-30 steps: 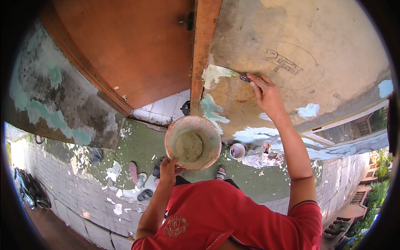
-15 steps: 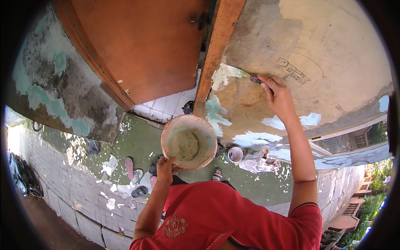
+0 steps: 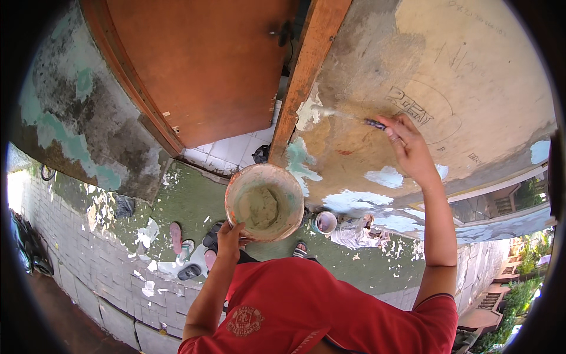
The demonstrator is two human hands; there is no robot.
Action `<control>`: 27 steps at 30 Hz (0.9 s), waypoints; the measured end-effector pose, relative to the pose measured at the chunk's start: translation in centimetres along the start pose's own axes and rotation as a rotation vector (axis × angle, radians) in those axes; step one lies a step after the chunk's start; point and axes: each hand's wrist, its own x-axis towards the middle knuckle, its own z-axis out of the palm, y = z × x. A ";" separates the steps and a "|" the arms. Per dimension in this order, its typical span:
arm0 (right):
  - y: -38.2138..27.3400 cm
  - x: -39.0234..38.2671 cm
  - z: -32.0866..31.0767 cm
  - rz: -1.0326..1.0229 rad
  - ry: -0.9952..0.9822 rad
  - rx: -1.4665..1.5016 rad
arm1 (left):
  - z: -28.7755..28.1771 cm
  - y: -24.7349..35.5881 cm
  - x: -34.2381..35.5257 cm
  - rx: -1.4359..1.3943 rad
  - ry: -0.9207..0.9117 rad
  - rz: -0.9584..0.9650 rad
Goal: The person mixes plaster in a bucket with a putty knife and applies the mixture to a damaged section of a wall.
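Observation:
My left hand (image 3: 230, 241) grips the near left rim of a round, paint-stained bucket (image 3: 236, 200). A greyish, putty-like residue (image 3: 262, 207) lies at its bottom. In my right hand (image 3: 407, 144) is the dark handle of a scraper (image 3: 375, 124). Its thin blade is blurred and points left, toward a ragged patch of pale peeling paint (image 3: 308, 112) beside the wooden door frame (image 3: 306, 65). Bare tan plaster covers most of the wall (image 3: 354, 94); whether the blade touches it I cannot tell.
An orange-brown door (image 3: 194, 65) stands ajar at the upper left. Sandals (image 3: 189, 271) and paint flakes lie scattered on the green floor (image 3: 194, 200). A small bucket (image 3: 325, 223) and a crumpled sheet (image 3: 354, 232) rest at the wall's foot. A low window (image 3: 501, 203) is at the right.
My right hand and the scraper have moved right, away from the door frame. Less pale paint shows where the blade was. My left hand still holds the bucket.

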 end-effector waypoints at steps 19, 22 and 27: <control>0.6 7.4 -0.7 -0.650 -0.094 -0.730 | -1.0 -2.6 0.5 0.017 -0.021 -0.010; 1.1 7.8 -0.4 -0.658 -0.073 -0.695 | -0.1 -2.2 -0.2 -0.022 0.001 0.006; 1.9 7.7 0.1 -0.634 0.015 -0.669 | 0.5 -2.0 -0.8 -0.044 0.010 0.017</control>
